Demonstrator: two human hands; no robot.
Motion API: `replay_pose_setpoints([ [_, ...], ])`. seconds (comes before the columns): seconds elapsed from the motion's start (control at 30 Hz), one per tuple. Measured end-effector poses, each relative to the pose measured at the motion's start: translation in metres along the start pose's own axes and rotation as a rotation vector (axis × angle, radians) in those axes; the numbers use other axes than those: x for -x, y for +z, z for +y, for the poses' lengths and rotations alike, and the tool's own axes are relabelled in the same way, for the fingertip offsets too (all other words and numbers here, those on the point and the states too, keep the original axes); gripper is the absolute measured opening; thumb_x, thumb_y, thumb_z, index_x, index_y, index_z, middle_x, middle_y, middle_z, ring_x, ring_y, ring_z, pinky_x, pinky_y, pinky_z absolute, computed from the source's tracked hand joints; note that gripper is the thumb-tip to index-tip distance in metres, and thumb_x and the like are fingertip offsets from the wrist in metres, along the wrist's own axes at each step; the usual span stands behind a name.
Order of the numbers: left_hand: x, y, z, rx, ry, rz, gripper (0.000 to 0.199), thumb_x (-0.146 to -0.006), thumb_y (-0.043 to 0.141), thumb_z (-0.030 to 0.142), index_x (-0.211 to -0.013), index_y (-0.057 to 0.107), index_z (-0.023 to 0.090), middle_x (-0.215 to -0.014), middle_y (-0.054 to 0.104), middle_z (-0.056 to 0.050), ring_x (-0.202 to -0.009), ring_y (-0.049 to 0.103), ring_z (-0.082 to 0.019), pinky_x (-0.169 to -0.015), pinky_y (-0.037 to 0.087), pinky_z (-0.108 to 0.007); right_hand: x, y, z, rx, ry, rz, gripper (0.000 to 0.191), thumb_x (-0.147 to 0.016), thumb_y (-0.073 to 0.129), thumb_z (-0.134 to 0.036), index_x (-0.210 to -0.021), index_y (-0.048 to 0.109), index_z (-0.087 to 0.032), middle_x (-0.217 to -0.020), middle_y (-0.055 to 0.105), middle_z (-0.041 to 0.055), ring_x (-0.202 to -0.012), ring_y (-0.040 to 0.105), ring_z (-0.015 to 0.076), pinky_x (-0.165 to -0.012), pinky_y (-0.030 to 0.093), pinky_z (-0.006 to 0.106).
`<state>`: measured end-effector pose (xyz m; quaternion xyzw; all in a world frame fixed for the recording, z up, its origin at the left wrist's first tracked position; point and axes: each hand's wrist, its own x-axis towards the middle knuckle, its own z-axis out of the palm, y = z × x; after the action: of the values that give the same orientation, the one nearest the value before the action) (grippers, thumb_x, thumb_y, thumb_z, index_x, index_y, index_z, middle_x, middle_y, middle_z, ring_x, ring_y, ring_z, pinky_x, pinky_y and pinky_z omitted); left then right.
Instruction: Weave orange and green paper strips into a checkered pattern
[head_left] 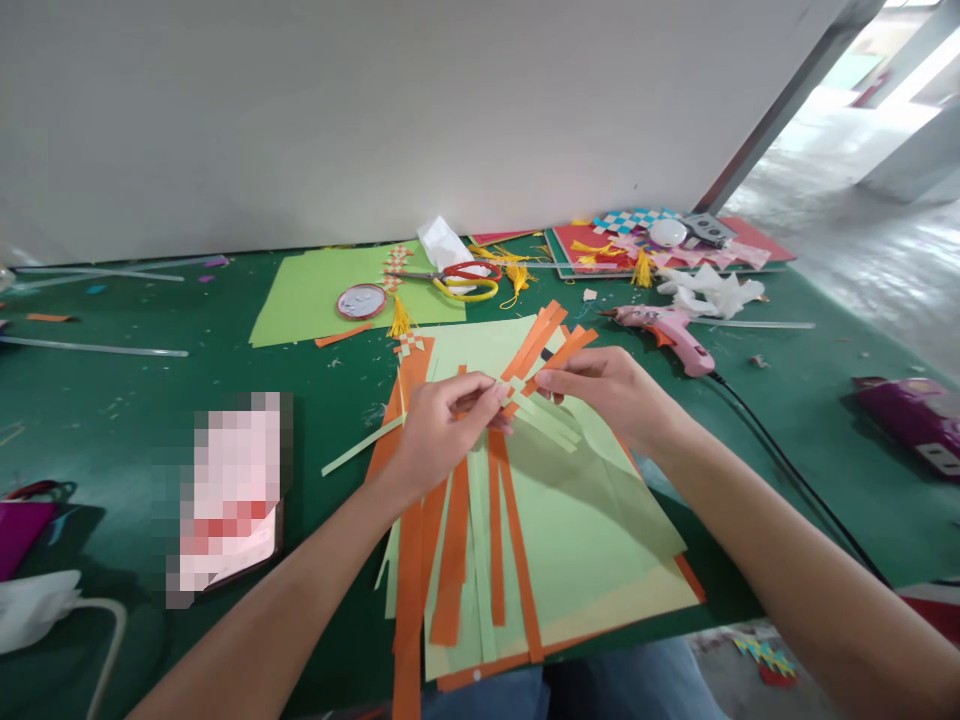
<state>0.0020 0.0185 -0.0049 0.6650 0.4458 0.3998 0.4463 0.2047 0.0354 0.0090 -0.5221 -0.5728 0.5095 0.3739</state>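
Between my two hands is a small weave of orange and pale green paper strips [517, 385], its orange ends fanning up to the right and its green ends hanging down right. My left hand [459, 415] pinches the weave's left side. On the other side, my right hand [596, 385] grips it near the orange strips, thumb on top. Below them lie loose orange paper strips [454, 560] and pale green strips [480, 560] on a stack of light green paper sheets [600, 550]. A finished-looking woven piece [409, 343] rests at the stack's upper left.
Scissors [465, 283], a round tin [361, 301] and yellow tassels [401, 318] lie at the back. A pink glue gun [671, 335] with a black cord is to the right, near crumpled tissue [712, 292]. A phone [232, 490] lies left; a purple power strip [911, 420] sits far right.
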Motion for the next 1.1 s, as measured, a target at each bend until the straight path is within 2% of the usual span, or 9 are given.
replay_pose_setpoints([
  [0.33, 0.0003, -0.0001, 0.0017, -0.019, 0.005, -0.019, 0.027, -0.092, 0.056, 0.035, -0.072, 0.065, 0.018, -0.066, 0.072, 0.000, -0.063, 0.070, -0.014, -0.064, 0.053, -0.022, 0.0006, 0.0046, -0.0046, -0.048, -0.015, 0.026, 0.034, -0.067, 0.078, -0.047, -0.055, 0.067, -0.017, -0.061, 0.065, 0.0024, -0.062, 0.055, 0.0133, -0.062, 0.042, 0.028],
  [0.57, 0.0003, -0.0001, 0.0046, -0.020, 0.010, -0.023, 0.027, -0.092, 0.057, 0.035, -0.072, 0.065, 0.018, -0.065, 0.072, -0.001, -0.061, 0.070, -0.014, -0.063, 0.054, -0.022, 0.0000, 0.0033, -0.0031, -0.040, -0.038, 0.018, 0.036, -0.069, 0.076, -0.050, -0.058, 0.069, -0.016, -0.063, 0.065, 0.0041, -0.063, 0.055, 0.0145, -0.062, 0.043, 0.029],
  [0.77, 0.0009, -0.0006, 0.0039, -0.007, 0.012, -0.042, 0.026, -0.092, 0.057, 0.035, -0.073, 0.064, 0.018, -0.066, 0.072, 0.000, -0.062, 0.070, -0.015, -0.064, 0.053, -0.023, 0.0008, 0.0014, -0.0010, -0.005, -0.013, -0.088, 0.031, -0.071, 0.075, -0.046, -0.066, 0.068, -0.016, -0.063, 0.057, -0.0014, -0.059, 0.048, 0.0105, -0.056, 0.036, 0.026],
  [0.93, 0.0015, -0.0006, 0.0044, -0.047, 0.019, -0.034, 0.028, -0.093, 0.054, 0.034, -0.072, 0.062, 0.018, -0.065, 0.068, 0.003, -0.063, 0.071, -0.014, -0.060, 0.049, -0.021, 0.0016, 0.0035, -0.0004, 0.052, 0.041, -0.053, 0.042, -0.067, 0.076, -0.051, -0.055, 0.058, -0.015, -0.054, 0.044, -0.0039, -0.052, 0.036, 0.0084, -0.048, 0.025, 0.026],
  [1.1, 0.0016, -0.0006, 0.0054, -0.120, 0.018, -0.026, 0.029, -0.094, 0.053, 0.037, -0.075, 0.064, 0.019, -0.060, 0.066, 0.004, -0.063, 0.072, -0.016, -0.058, 0.045, -0.022, 0.0021, 0.0053, -0.0003, 0.072, 0.017, -0.063, 0.043, -0.065, 0.077, -0.051, -0.052, 0.056, -0.016, -0.053, 0.037, -0.0052, -0.051, 0.030, 0.0075, -0.047, 0.021, 0.026],
])
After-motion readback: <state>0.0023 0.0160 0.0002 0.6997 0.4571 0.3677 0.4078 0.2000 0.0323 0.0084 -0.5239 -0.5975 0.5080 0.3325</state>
